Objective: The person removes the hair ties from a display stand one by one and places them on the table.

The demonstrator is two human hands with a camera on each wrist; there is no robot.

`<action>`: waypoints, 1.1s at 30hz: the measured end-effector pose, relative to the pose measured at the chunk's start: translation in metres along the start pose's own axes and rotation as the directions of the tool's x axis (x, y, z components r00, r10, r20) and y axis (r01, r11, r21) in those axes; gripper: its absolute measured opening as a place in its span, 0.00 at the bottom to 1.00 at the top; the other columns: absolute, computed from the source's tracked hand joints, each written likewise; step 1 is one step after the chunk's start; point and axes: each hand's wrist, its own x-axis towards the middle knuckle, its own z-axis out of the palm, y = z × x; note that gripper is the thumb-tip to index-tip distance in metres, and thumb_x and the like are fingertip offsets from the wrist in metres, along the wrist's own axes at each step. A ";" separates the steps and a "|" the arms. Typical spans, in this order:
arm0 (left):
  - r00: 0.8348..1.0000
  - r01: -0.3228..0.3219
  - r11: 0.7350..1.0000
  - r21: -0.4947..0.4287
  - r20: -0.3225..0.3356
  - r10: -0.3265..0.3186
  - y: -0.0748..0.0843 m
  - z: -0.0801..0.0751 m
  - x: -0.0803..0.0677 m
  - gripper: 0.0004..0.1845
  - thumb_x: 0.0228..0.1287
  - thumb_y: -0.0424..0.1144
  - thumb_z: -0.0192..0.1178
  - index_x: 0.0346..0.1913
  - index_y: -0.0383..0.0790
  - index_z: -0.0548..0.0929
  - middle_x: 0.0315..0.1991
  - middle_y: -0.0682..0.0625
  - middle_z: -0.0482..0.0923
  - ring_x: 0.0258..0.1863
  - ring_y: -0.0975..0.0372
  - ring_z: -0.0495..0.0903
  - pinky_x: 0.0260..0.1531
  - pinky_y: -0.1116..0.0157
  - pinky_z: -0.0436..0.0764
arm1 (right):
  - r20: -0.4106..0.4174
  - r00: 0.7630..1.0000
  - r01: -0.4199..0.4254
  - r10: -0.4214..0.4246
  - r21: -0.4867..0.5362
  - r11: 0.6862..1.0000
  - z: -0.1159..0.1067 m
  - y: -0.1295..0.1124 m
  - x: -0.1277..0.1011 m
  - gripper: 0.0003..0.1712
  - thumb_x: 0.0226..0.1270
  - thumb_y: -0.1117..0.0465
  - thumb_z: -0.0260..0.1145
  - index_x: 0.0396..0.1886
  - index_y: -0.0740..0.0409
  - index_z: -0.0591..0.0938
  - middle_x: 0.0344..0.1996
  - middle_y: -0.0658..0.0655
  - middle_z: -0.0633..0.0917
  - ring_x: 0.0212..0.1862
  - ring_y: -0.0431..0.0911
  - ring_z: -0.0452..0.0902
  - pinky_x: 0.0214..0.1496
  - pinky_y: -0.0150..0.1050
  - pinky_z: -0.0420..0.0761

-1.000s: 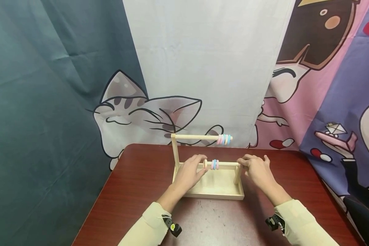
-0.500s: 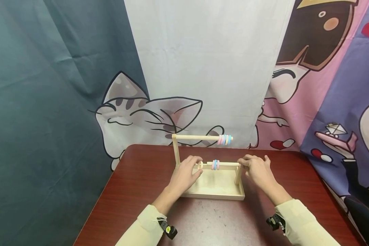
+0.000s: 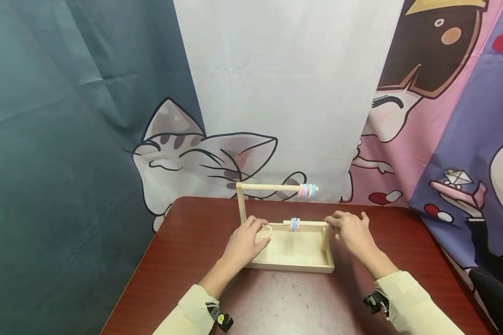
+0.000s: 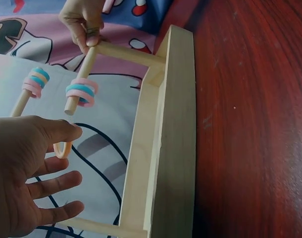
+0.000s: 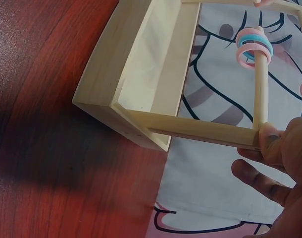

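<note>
Pale wooden ring (image 3: 266,231) pinched in left hand (image 3: 243,242) at 9 o'clock of the short wooden rod (image 3: 308,224), right hand (image 3: 352,232) gripping that rod's post end; loose pinch could drop it into the wooden tray (image 3: 293,266).

Surface: a dark red-brown wooden table (image 3: 184,260), filling the lower middle of the head view, its far edge against the hanging printed cloths.
Finish: glossy, with faint light scuffs near the lower centre of the frame.
On it: 1 pale wooden tray-base stand (image 3: 291,266), at the centre of the table, long side facing the person.
Stand contact: its flat base sits directly on the tabletop.
</note>
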 end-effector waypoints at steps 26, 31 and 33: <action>0.997 -0.008 1.000 0.022 0.074 0.006 -0.013 -0.005 -0.037 0.18 0.65 0.45 0.80 0.55 0.47 0.88 0.49 0.53 0.86 0.46 0.59 0.86 0.45 0.57 0.86 | -0.141 0.972 0.201 -0.191 0.061 0.978 0.010 0.012 -0.004 0.19 0.59 0.81 0.70 0.43 0.58 0.93 0.35 0.53 0.87 0.30 0.43 0.76 0.31 0.42 0.78; 0.996 -0.017 1.000 0.020 0.093 0.015 -0.014 -0.005 -0.041 0.19 0.65 0.44 0.81 0.55 0.46 0.89 0.46 0.53 0.85 0.42 0.62 0.85 0.42 0.60 0.85 | -0.160 0.967 0.209 -0.196 0.066 0.976 0.009 0.011 -0.002 0.18 0.60 0.82 0.71 0.42 0.59 0.93 0.35 0.53 0.88 0.30 0.44 0.78 0.31 0.43 0.80; 0.995 -0.014 1.000 0.023 0.103 0.012 -0.014 -0.005 -0.044 0.19 0.64 0.44 0.82 0.54 0.46 0.89 0.45 0.53 0.85 0.41 0.62 0.84 0.41 0.62 0.85 | -0.156 0.968 0.208 -0.196 0.067 0.976 0.009 0.011 -0.002 0.18 0.61 0.82 0.71 0.42 0.59 0.93 0.35 0.53 0.88 0.30 0.44 0.78 0.31 0.43 0.80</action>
